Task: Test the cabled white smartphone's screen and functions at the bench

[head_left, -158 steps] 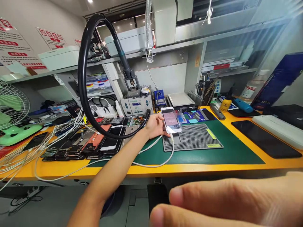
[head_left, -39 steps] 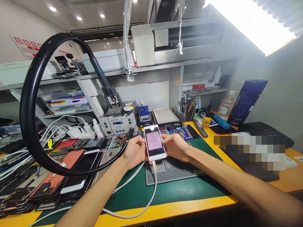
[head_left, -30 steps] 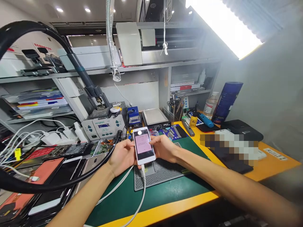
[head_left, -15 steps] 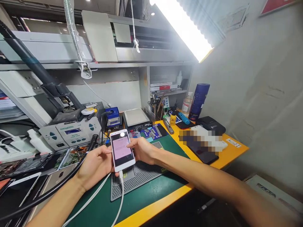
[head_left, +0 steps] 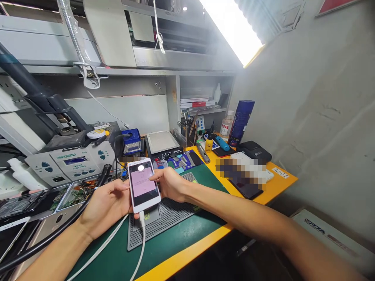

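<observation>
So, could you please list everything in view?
Phone: 1, white, centre
Cable: at least 1, white, at the phone's lower end
Perforated mat: 1, grey, below the phone
Smooth mat: 1, green, under the perforated one
Table: 1, yellow, under the mats
Control box: 1, pale grey, left
Hose: 1, black, lower left
Box: 1, blue, behind the phone
Flat unit: 1, silver and black, back
Small bottle: 1, yellow, right of centre
Large bottle: 1, clear, behind it
Canister: 1, blue, right of the bottles
Lamp: 1, white, upper right
Rest: uncounted, mixed, many too small or blurred to tell
Left hand: 1, bare, gripping the phone
Right hand: 1, bare, at its right side
</observation>
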The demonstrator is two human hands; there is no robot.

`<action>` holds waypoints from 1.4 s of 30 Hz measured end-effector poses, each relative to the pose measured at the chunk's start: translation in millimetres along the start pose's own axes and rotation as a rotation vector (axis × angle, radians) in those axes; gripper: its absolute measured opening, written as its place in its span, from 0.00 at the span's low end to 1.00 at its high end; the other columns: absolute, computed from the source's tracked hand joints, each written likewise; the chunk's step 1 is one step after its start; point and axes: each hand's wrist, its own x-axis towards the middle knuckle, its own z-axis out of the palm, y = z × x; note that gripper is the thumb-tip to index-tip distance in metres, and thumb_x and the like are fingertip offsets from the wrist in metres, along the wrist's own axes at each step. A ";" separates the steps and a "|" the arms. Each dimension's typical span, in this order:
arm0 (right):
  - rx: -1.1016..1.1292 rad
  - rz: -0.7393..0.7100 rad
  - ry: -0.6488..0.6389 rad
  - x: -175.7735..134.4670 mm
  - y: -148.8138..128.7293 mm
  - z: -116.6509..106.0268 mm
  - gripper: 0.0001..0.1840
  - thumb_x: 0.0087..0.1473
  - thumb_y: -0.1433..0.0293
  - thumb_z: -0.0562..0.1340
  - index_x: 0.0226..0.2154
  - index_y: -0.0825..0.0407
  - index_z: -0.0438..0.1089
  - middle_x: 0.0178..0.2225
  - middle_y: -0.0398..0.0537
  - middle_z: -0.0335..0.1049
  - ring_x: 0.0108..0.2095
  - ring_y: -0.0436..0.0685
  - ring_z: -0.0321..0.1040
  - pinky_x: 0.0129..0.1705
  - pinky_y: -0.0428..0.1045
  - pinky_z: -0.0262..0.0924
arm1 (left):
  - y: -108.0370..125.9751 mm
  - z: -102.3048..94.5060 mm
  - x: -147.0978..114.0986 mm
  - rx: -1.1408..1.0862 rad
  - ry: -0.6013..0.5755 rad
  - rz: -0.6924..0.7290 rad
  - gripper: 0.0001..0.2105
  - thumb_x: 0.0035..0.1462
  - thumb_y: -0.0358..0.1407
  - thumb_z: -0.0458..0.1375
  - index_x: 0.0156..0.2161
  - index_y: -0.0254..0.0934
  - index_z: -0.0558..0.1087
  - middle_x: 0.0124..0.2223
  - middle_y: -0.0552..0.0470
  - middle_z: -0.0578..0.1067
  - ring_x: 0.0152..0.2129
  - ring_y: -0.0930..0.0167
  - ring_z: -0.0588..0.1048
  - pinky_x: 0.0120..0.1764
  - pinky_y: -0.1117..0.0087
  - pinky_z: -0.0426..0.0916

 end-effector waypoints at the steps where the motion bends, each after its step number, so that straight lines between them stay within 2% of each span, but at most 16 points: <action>1: -0.001 -0.007 0.005 -0.1 0.1 0.2 0.10 0.41 0.70 0.58 0.30 0.54 0.68 0.29 0.48 0.66 0.31 0.56 0.62 0.34 0.51 0.59 | -0.1 -0.3 -0.3 0.004 0.000 -0.001 0.18 0.57 0.34 0.49 0.51 0.36 0.73 0.42 0.42 0.75 0.30 0.61 0.70 0.27 0.57 0.72; 6: 0.005 -0.006 0.037 -0.2 0.2 1.2 0.12 0.40 0.70 0.58 0.32 0.54 0.69 0.29 0.48 0.67 0.31 0.57 0.62 0.34 0.51 0.59 | -0.1 0.3 0.0 0.031 0.002 0.013 0.18 0.57 0.33 0.49 0.50 0.39 0.74 0.39 0.45 0.74 0.29 0.60 0.70 0.27 0.55 0.71; 11: 0.000 0.003 0.025 1.6 1.2 0.4 0.09 0.41 0.70 0.58 0.29 0.54 0.68 0.29 0.49 0.68 0.31 0.57 0.63 0.34 0.52 0.60 | -0.5 1.3 0.8 0.047 0.015 0.020 0.18 0.56 0.33 0.50 0.49 0.38 0.75 0.41 0.43 0.75 0.27 0.61 0.69 0.27 0.55 0.71; 16: 0.009 0.016 0.037 1.8 1.1 0.4 0.08 0.43 0.71 0.57 0.29 0.55 0.69 0.30 0.50 0.69 0.30 0.57 0.63 0.34 0.52 0.60 | -1.3 0.3 0.4 0.022 0.012 0.005 0.17 0.56 0.33 0.50 0.49 0.39 0.75 0.43 0.43 0.75 0.30 0.61 0.69 0.28 0.57 0.72; 24: 0.023 0.024 0.070 -0.5 -1.7 4.2 0.11 0.43 0.72 0.56 0.31 0.56 0.70 0.30 0.49 0.69 0.30 0.56 0.62 0.32 0.51 0.59 | -0.1 3.4 0.9 0.041 0.011 0.006 0.15 0.56 0.33 0.50 0.45 0.36 0.76 0.38 0.44 0.74 0.30 0.62 0.68 0.28 0.56 0.72; 31: 0.022 0.038 0.060 -1.7 -1.2 3.2 0.12 0.43 0.71 0.55 0.32 0.56 0.70 0.30 0.49 0.68 0.32 0.57 0.64 0.34 0.51 0.61 | -2.0 1.7 1.3 0.065 0.025 0.026 0.15 0.56 0.33 0.50 0.46 0.35 0.74 0.32 0.47 0.71 0.27 0.63 0.67 0.27 0.55 0.71; 36: 0.067 0.029 -0.003 -0.7 -0.8 -0.8 0.11 0.42 0.70 0.57 0.31 0.57 0.69 0.28 0.49 0.67 0.29 0.55 0.63 0.31 0.50 0.63 | -0.2 0.9 0.7 0.024 0.004 0.015 0.18 0.57 0.32 0.50 0.51 0.34 0.70 0.39 0.44 0.73 0.30 0.61 0.69 0.28 0.54 0.71; 42: 0.243 0.073 -0.090 1.9 -3.1 -7.8 0.12 0.43 0.70 0.58 0.33 0.57 0.68 0.27 0.47 0.67 0.25 0.55 0.67 0.29 0.51 0.68 | 3.6 0.6 -1.6 -0.087 -0.042 -0.017 0.20 0.56 0.33 0.49 0.55 0.32 0.66 0.44 0.39 0.73 0.31 0.61 0.70 0.31 0.53 0.71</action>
